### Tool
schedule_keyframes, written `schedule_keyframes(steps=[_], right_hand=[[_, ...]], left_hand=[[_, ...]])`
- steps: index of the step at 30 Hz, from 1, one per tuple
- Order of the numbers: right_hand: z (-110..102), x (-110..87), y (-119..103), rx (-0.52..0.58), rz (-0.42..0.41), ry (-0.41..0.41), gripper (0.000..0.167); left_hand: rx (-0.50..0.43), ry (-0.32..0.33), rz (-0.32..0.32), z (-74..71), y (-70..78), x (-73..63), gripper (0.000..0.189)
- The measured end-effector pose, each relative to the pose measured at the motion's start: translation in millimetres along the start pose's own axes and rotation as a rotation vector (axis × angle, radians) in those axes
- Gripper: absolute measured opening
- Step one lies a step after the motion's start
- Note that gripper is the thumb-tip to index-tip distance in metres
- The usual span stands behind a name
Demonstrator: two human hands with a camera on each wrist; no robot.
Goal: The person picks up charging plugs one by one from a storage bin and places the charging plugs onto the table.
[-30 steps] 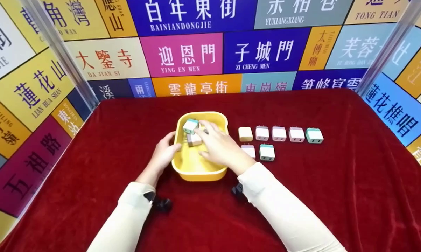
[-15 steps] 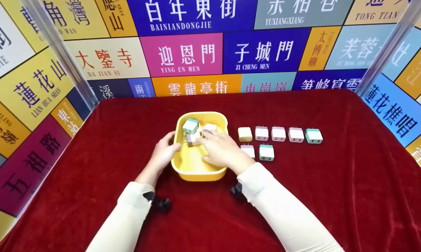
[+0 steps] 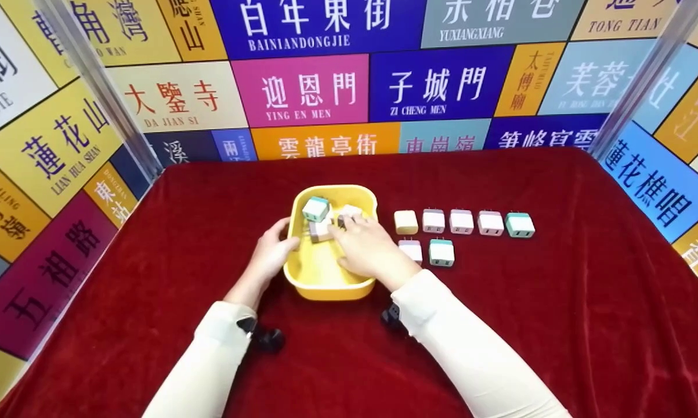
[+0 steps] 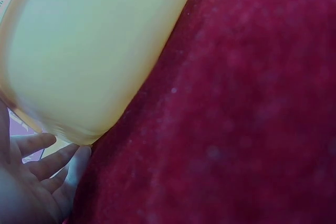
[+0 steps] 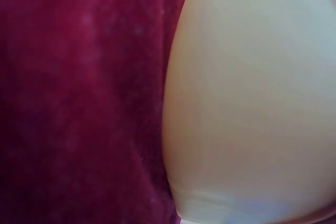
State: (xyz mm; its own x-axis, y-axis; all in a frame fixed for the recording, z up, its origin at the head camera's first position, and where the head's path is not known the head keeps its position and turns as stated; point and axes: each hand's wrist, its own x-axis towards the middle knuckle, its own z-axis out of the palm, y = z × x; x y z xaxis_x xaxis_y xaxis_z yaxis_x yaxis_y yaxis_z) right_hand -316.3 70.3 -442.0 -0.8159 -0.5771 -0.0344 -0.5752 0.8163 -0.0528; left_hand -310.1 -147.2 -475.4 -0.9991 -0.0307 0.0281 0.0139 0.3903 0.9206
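Note:
A yellow plastic tub (image 3: 325,292) stands upright on the cloth. My left hand (image 3: 272,251) holds its left side, thumb over the rim and fingers against the outer wall. In the left wrist view the fingers (image 4: 47,163) touch the wall. My right hand (image 3: 367,247) reaches into the tub, its fingertips at a white charger plug (image 3: 350,211) with a grey-brown band. The thumb lies apart from that plug, and part of it is hidden by the fingers. Beside it in the tub are a green-topped charger plug (image 3: 316,209) and another grey-brown-banded charger plug (image 3: 321,231).
Right of the tub, charger plugs stand in two rows. The back row has a yellow charger plug (image 3: 406,222), several purple-topped ones (image 3: 461,222) and a green one (image 3: 520,225). In front are a purple (image 3: 410,251) and a green one (image 3: 441,253). Red cloth (image 3: 499,325) covers the table.
My right hand has drawn slightly back towards me inside the tub, uncovering the white charger plug at its fingertips. The left hand and the tub keep their place.

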Motion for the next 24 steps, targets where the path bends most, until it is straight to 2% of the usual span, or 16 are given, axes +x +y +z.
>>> schedule_keyframes(steps=[7, 13, 15, 19, 21, 24], right_hand=[[-4.0, -6.0, -10.1, -0.027, 0.027, 0.015, 0.064], [-11.7, -11.5, -22.0, -0.086, 0.036, -0.016, 0.056], [-12.9, -12.6, -23.4, -0.097, 0.029, 0.008, 0.048], [-10.0, -12.0, -20.7, -0.111, 0.027, 0.116, 0.029], [-6.5, -10.6, -17.7, -0.111, 0.033, 0.143, 0.025], [-2.9, -8.9, -14.8, -0.109, 0.036, 0.14, 0.025]], left_hand=[[0.001, -0.001, 0.002, 0.3, -0.6, -0.1, 0.063], [0.009, 0.001, 0.015, -0.7, -1.5, -0.4, 0.062], [0.012, 0.001, 0.014, -0.9, -1.9, -0.1, 0.062], [0.013, 0.0, 0.003, -1.0, -2.0, 0.0, 0.063], [0.016, 0.0, -0.002, -0.8, -1.5, -0.1, 0.063], [0.019, 0.0, -0.002, -0.5, -0.7, 0.4, 0.063]])
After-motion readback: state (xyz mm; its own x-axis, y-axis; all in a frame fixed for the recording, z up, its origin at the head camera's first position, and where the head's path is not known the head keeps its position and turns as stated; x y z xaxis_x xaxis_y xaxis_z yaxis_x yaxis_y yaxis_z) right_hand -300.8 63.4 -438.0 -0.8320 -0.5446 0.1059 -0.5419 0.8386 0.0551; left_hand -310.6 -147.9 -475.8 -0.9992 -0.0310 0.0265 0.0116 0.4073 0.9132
